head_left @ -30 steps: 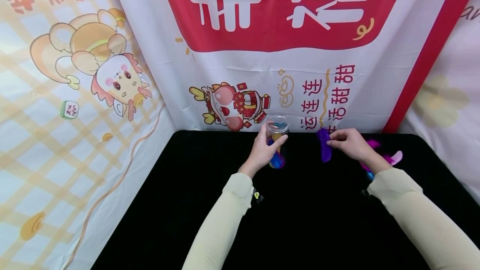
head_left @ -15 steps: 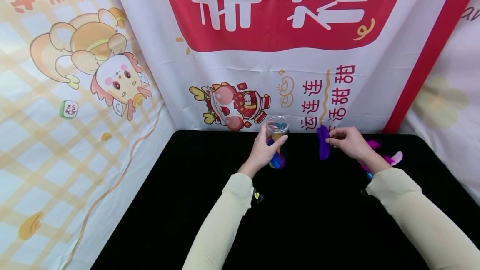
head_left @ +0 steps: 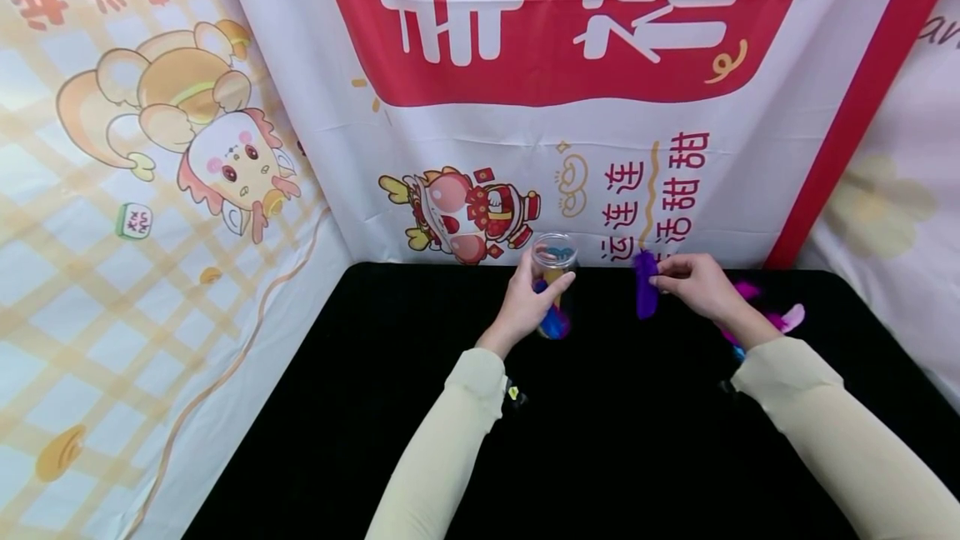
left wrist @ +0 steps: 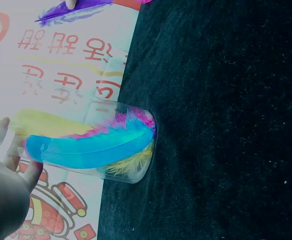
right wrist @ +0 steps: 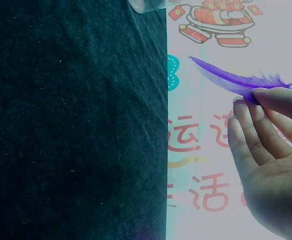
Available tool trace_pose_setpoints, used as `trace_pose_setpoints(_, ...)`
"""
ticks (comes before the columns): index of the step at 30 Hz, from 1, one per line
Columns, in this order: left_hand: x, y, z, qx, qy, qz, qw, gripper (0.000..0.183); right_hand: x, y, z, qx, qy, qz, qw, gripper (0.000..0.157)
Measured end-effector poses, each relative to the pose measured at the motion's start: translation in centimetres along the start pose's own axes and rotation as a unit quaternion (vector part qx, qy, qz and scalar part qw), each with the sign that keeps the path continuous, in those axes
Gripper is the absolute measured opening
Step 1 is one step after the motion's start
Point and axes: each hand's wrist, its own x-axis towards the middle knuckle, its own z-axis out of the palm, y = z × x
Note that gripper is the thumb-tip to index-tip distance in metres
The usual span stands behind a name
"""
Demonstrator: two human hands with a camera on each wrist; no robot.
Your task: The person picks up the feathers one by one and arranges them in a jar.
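Observation:
My left hand (head_left: 519, 304) grips a clear plastic jar (head_left: 557, 250) around its upper part, near the table's back edge. Inside the jar, the left wrist view shows a bright blue feather (left wrist: 93, 152), a yellow feather (left wrist: 51, 122) and some magenta. To the right of the jar, my right hand (head_left: 701, 283) pinches a purple feather (head_left: 646, 286) between thumb and forefinger. The feather points upright in the head view, apart from the jar. In the right wrist view the other fingers (right wrist: 256, 132) of that hand extend below the purple feather.
Pink, magenta and blue feathers (head_left: 792, 317) lie on the black table (head_left: 600, 440) at the right, partly hidden behind my right wrist. A white and red printed cloth (head_left: 480, 132) hangs right behind the table's back edge. Another printed cloth (head_left: 150, 273) hangs on the left.
The purple feather has shifted slightly left and up with my right hand over the last second. My left hand and the jar stay in place.

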Motion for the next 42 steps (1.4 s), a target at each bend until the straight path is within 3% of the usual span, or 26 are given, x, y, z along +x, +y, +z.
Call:
trace_pose_setpoints(14,-0.1,0.1,0.2,-0.001,0.005,-0.010,0.9999,0.071,-0.1,-0.8,0.0,0.001,0.018,-0.018,1.000,0.024)
trace_pose_setpoints(42,-0.3,-0.1,0.2,0.010,0.007,0.005,0.9999,0.079,0.1,-2.6,0.3,0.016,0.079,-0.057,0.995,0.021)
